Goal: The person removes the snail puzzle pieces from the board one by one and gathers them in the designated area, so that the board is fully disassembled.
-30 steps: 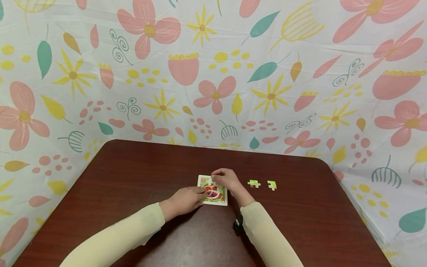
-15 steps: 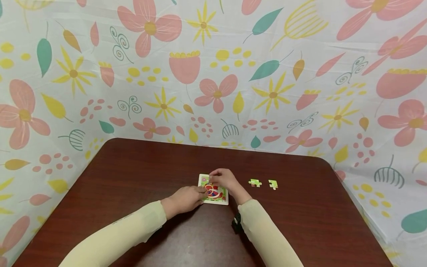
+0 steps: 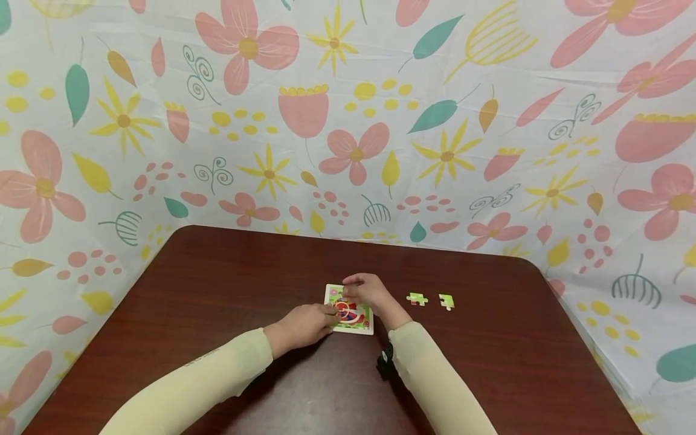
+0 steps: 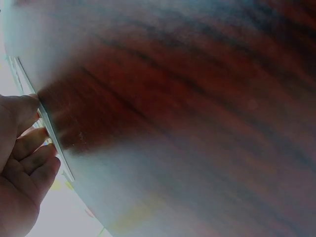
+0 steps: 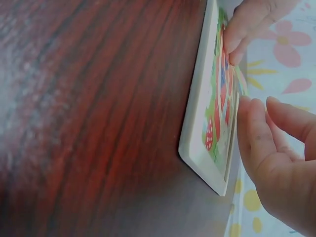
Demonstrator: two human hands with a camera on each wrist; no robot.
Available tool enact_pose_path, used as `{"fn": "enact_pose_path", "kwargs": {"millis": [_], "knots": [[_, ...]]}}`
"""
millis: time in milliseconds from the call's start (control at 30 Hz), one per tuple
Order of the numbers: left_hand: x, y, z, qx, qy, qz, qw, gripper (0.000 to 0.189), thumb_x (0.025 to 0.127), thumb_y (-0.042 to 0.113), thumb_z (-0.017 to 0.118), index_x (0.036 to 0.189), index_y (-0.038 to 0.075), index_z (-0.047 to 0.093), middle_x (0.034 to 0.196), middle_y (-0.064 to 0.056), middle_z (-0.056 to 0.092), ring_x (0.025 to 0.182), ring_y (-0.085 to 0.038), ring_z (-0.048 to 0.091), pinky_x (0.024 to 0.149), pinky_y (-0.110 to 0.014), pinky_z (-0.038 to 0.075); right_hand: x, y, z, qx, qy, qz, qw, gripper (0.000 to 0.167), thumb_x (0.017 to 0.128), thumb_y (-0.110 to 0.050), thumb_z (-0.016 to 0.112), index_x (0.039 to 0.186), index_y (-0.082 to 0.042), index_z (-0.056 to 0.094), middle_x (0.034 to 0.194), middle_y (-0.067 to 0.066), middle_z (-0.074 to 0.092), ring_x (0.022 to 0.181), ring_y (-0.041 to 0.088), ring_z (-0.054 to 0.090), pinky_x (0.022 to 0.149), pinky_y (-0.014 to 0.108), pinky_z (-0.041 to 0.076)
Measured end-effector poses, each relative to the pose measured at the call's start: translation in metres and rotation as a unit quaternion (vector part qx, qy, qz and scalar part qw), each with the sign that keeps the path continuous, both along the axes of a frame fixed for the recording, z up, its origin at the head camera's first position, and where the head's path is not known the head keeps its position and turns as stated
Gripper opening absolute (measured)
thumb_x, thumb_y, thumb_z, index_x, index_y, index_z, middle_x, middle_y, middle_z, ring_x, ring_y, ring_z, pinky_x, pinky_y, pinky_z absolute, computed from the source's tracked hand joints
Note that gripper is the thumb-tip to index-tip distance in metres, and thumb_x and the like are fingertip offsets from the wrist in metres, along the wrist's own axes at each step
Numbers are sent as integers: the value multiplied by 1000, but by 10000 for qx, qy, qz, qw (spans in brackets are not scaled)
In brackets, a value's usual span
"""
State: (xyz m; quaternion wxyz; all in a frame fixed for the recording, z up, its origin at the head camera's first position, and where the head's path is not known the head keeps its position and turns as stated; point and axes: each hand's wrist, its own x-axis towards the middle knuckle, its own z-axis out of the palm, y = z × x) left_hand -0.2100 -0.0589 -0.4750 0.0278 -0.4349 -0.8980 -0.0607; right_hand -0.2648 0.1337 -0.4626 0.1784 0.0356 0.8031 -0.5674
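Puzzle board sits mid-scene on the dark red table; left hand rests on its left side, can't tell if fingers are clamped; right hand at its far side, thumb and fingers slightly apart; two loose pieces lie right.

Through the head camera I have a small nook screened off with cloth; whether a home or a workplace lies beyond it, I can't tell. The white fabric carries a cheerful print of pink flowers, yellow blooms and teal leaves, backs my whole view and runs along both sides, with creases showing in it. It closes around a dark reddish-brown, wood-grained surface with rounded far corners and a glossy sheen.
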Motion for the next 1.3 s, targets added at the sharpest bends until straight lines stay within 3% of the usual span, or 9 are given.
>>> {"fn": "enact_pose_path", "kwargs": {"millis": [367, 867, 1300], "knots": [[-2, 0, 2, 0, -79, 19, 10000, 30, 97, 15, 70, 125, 8, 74, 131, -7, 72, 115, -21, 72, 92, -32, 60, -3, -4, -5, -86, -140, -407, 9990, 26, 100, -3, 63, 124, 4, 69, 120, 24, 71, 98, 24, 76, 87, 33, 62], [-1, 0, 1, 70, -112, -1, 9999, 29, 96, 16, 70, 124, 9, 75, 129, -7, 73, 115, -20, 72, 92, -32, 60, -4, -5, -10, 90, -18, -258, 9996, 23, 100, -6, 64, 118, 3, 73, 126, 23, 70, 105, 29, 74, 88, 34, 62], [-1, -1, 0, 112, -102, 9, 9999, 28, 96, 16, 71, 123, 9, 75, 128, -6, 74, 114, -20, 72, 92, -32, 59, -3, -8, -6, 131, 92, -196, 9997, 20, 99, -5, 65, 114, 3, 75, 120, 22, 71, 96, 26, 76, 85, 34, 63]]}}
